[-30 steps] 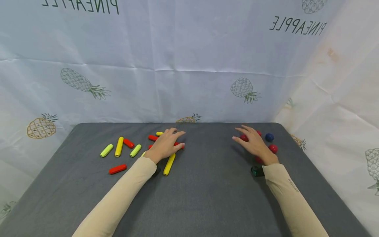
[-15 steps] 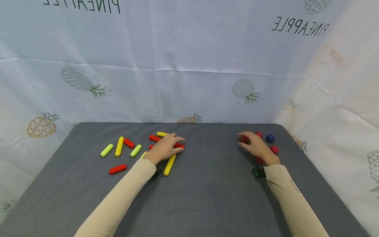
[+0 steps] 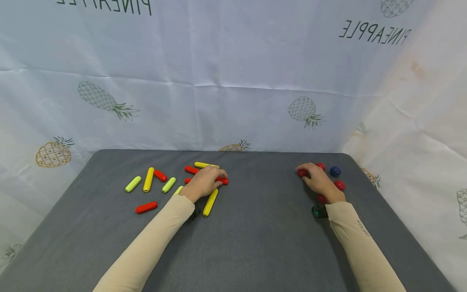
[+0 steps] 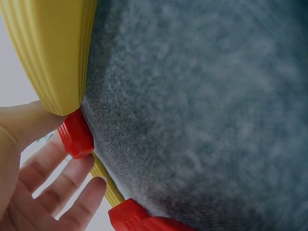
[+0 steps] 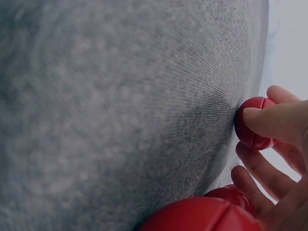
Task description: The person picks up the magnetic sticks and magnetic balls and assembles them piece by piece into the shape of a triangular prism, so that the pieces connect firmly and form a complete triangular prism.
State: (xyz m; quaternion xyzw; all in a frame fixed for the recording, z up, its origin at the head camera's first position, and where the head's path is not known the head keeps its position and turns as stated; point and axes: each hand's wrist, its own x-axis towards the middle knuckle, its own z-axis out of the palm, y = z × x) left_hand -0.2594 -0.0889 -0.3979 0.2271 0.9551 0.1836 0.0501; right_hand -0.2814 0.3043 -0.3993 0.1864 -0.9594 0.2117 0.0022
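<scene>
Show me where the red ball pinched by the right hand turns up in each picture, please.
Head view: the red ball is right of centre, a little below mid-height, at the fingertips of the right hand.
Left wrist view: not in it.
Right wrist view: toward the right edge, about mid-height.
Shared landmark: the grey cloth, visible in all three.

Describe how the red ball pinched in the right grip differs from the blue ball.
Colour: the red ball is bright red, the blue ball dark blue.
Handling: the right grip pinches the red ball between thumb and fingers; nothing touches the blue ball.
Visibility: in the head view, fingers partly cover the red ball, while the blue ball shows unobstructed.
Shared: both are round.
</scene>
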